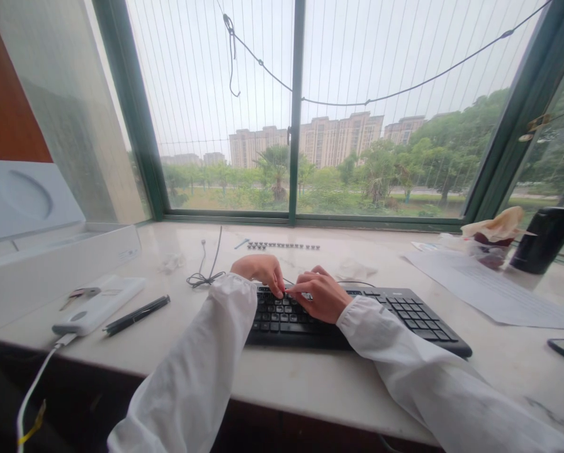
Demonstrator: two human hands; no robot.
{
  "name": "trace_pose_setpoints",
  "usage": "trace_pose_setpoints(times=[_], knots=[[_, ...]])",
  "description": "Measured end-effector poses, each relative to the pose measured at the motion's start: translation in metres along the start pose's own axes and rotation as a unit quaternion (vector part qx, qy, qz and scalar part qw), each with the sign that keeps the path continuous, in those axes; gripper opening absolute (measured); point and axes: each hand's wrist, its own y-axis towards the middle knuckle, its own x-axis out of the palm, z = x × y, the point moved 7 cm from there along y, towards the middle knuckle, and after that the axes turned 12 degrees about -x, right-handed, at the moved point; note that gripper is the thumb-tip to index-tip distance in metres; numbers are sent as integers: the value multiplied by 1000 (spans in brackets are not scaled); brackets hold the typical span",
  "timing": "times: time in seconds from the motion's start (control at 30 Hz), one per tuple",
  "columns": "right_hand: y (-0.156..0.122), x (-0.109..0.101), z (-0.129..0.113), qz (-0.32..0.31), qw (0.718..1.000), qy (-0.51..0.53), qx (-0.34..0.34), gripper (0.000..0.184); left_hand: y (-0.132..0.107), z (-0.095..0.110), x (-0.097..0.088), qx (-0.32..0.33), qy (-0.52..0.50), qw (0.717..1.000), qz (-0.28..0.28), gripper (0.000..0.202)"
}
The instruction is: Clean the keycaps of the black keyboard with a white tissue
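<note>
- The black computer keyboard [305, 328] lies on the counter [258, 377] directly beneath both hands, its number pad reaching out past the right one; several key positions below the fingers look bare.
- The left hand [265, 272] bends down over the upper keys, fingertips drawn close together; whether they grip anything cannot be told.
- The right hand [322, 294] is partly curled, index finger stretched toward the left fingertips; its hold, too, cannot be made out.
- Just beyond the hands, small loose keycaps [284, 246] stand in rows.
- Left of the left hand are a bundled cable [205, 279], then a black pen [138, 314] and a white power bank [105, 305].
- Well right of the right hand lies a paper sheet [490, 286].
</note>
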Motion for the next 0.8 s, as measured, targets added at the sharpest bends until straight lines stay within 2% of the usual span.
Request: trace_pose_setpoints(times=[0.3, 0.67, 0.8], knots=[[0, 6, 0, 6, 1000, 1, 6, 24, -2, 1, -6, -22, 31, 998, 46, 48], [11, 2, -1, 3, 998, 8, 56, 18, -3, 1, -7, -34, 30, 998, 47, 48], [11, 5, 6, 34, 994, 38, 95, 19, -4, 0, -7, -16, 28, 999, 36, 44]])
